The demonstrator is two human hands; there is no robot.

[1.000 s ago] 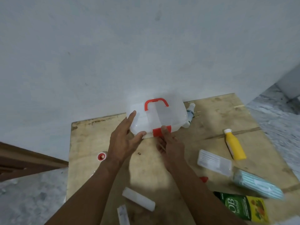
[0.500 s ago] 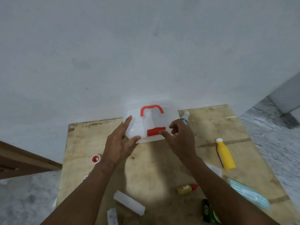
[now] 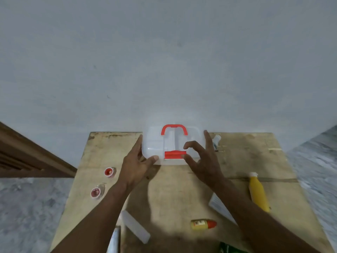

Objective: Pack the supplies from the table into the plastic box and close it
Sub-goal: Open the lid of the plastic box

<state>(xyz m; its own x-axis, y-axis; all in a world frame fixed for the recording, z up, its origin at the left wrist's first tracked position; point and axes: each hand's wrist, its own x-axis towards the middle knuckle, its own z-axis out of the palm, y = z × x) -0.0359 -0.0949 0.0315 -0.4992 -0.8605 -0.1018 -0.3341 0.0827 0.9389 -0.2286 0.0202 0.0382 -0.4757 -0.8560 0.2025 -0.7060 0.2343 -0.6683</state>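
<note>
I see the plastic box (image 3: pixel 173 145) at the far edge of the wooden table (image 3: pixel 182 194), against the grey wall (image 3: pixel 164 61), with its lid down and its red handle (image 3: pixel 174 129) on top. The left hand (image 3: pixel 135 166) lies on the left side of the box, fingers stretched along the wall of it and the thumb touching the front corner; it is spread wide and grips nothing. The right hand (image 3: pixel 202 161) is at the front right of the box, fingers curled loosely and apart, with the thumb just beside the right end of the red latch (image 3: pixel 175 154). I cannot tell if the thumb touches the latch. This hand also holds nothing.

Left of the left hand stand two small red-capped vials (image 3: pixel 110 172), well apart from the box. Just behind the right hand, beside the box, a small white bottle (image 3: pixel 216 140) lies, partly hidden by the fingers. Right of the right forearm lies a yellow bottle (image 3: pixel 258 193) with a white cap. Between the two forearms I see a small yellow bottle with red cap (image 3: pixel 203 224). Near the left forearm lies a white flat pack (image 3: pixel 135 227), and under the right forearm a white flat box (image 3: pixel 218 204) is half covered. A green packet (image 3: pixel 228 250) shows at the bottom edge. Nothing stands between the hands and the box.
</note>
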